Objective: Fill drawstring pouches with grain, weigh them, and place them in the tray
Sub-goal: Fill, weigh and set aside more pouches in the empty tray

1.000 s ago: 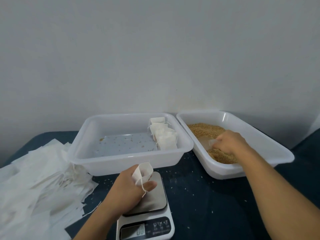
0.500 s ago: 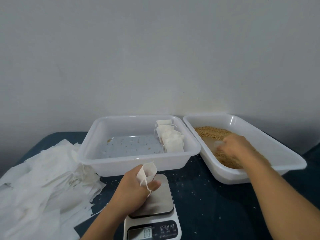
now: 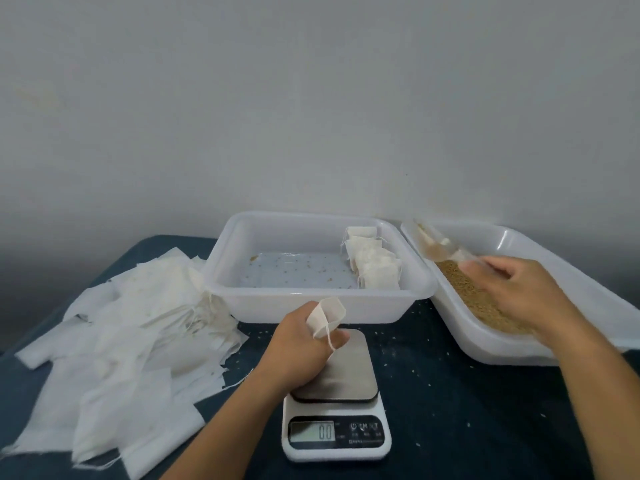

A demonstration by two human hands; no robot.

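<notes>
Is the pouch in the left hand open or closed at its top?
Open: the pouch held by the left hand shows a spread, gaping mouth.

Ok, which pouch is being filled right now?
Find the digital scale at the table's front. Just above its steel plate the left hand holds one white pouch upright with its mouth open; the other pouches lie flat or sit in the tray.

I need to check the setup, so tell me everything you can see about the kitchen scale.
The kitchen scale is a small white plastic unit with a square brushed-metal platform on top and a dark front panel holding a grey display and touch buttons. The display seems to read zero. It sits flat on the dark blue table, in front of the tray of filled pouches. The left hand, gripping an open pouch, hangs over the platform's left edge; contact is unclear.
</notes>
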